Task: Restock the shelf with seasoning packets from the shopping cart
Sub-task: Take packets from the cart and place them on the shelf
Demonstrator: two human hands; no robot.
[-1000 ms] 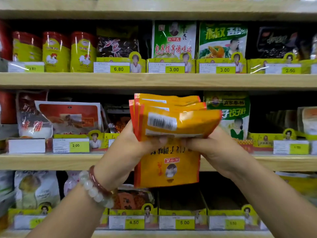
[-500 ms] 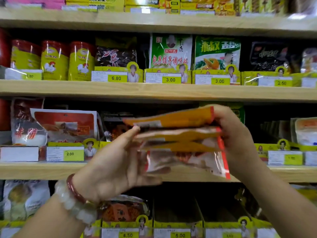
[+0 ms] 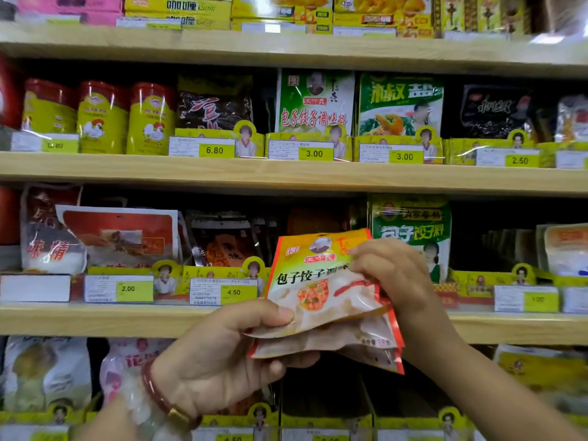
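Note:
A small stack of orange seasoning packets (image 3: 321,294) with a dumpling picture on the front is held in front of the middle wooden shelf (image 3: 95,318). My left hand (image 3: 222,354) grips the stack's lower left corner, thumb on top and fingers underneath. My right hand (image 3: 394,275) pinches the top packet at its upper right edge, tilting it up so its front faces me. Behind the packets, the shelf slot between the dark packets (image 3: 229,240) and the green packet (image 3: 412,230) is dark and partly hidden.
Shelves above and below are stocked: red-and-yellow tins (image 3: 101,119), green packets (image 3: 315,103), yellow display trays with price tags such as 4.50 (image 3: 234,292) and 3.00 (image 3: 314,153). The bottom shelf holds bagged goods (image 3: 44,374) and dark tray slots (image 3: 321,396).
The packets turned from edge-on to front-facing. My right hand shifted from the stack's right side to the top packet's upper edge, and my left hand closed on the lower left corner.

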